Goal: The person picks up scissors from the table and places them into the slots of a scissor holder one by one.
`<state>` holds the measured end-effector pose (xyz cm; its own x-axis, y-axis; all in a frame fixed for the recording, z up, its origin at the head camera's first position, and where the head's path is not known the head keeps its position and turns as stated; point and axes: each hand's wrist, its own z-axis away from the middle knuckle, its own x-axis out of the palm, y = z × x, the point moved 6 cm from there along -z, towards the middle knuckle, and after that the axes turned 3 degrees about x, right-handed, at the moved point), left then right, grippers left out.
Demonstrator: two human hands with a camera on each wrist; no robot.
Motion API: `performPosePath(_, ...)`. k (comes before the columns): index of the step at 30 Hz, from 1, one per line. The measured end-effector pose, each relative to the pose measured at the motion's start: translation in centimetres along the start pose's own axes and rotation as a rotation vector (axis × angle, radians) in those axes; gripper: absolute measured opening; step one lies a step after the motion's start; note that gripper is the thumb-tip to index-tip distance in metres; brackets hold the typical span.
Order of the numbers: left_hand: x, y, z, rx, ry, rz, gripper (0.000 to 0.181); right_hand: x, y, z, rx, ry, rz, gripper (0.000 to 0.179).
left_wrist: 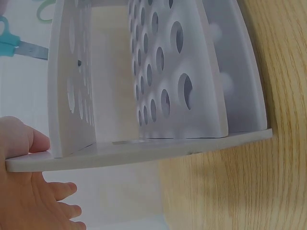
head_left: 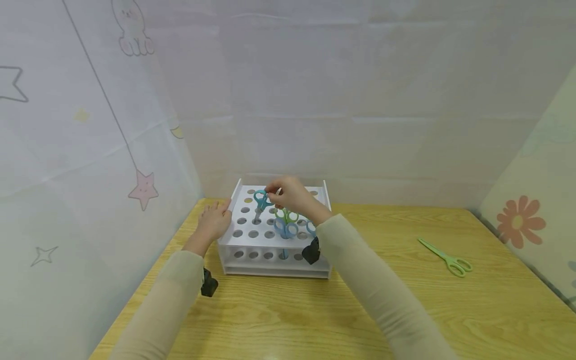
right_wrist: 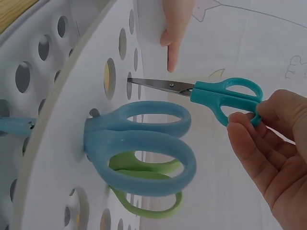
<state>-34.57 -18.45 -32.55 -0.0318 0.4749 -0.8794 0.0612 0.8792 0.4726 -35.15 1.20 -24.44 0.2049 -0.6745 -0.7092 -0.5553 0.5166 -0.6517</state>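
Note:
A white rack (head_left: 262, 242) with rows of round holes stands on the table. My left hand (head_left: 213, 220) grips its left side panel, thumb on the inner face and fingers outside, as the left wrist view shows. In my right hand (head_left: 294, 195) are teal scissors (right_wrist: 206, 97), pinched by a finger loop. They slant with the blades closed, and the tip is at a hole in the rack's top shelf. Blue scissors (right_wrist: 144, 136) and green scissors (right_wrist: 139, 167) stand in holes nearby, handles up. Another blue handle (head_left: 310, 229) shows partly behind the right wrist.
Light green scissors (head_left: 455, 265) lie on the wooden table (head_left: 382, 250) to the right. Patterned cloth (head_left: 360, 100) hangs behind the rack, and more cloth (head_left: 90, 200) runs along the left side.

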Motion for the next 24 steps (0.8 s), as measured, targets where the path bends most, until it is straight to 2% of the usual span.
performPosePath(7, 0.2, 0.2, -0.1, -0.011, -0.006, 0.015, 0.054, 1.1, 0.8, -0.2, 0.054, -0.043, -0.065, 0.027)
performPosePath(13, 0.2, 0.3, -0.2, -0.016, -0.009, 0.011, 0.054, 1.9, 1.3, -0.3, 0.082, -0.038, -0.104, 0.024)
performPosePath(24, 0.0, 0.4, -0.2, -0.005, -0.01, 0.004, 0.054, 3.3, 2.1, -0.7, 0.093, -0.05, 0.016, 0.023)
